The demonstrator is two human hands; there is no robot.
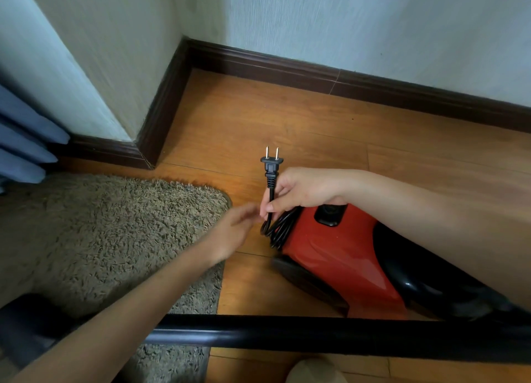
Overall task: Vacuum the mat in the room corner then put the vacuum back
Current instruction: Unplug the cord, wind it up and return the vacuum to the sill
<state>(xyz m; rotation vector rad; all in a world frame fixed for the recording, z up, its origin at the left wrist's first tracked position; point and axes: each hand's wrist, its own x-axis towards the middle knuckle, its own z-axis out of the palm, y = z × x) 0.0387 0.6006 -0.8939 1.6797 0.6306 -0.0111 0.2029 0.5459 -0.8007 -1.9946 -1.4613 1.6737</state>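
A red and black vacuum (339, 256) sits on the wooden floor at the right. My right hand (301, 190) grips its black power cord (280, 229) just below the two-pin plug (271, 165), which points upward, with loops of cord hanging over the vacuum's front. My left hand (232, 230) is blurred, fingers apart, just left of the cord and holding nothing. A shaggy brown mat (115, 233) lies on the floor at the left, under my left arm.
A dark skirting board (287, 66) runs along the walls, with a wall corner jutting out at the left. Blue curtain folds (26, 141) hang at the far left. A black tube (316, 336) crosses the bottom of the view.
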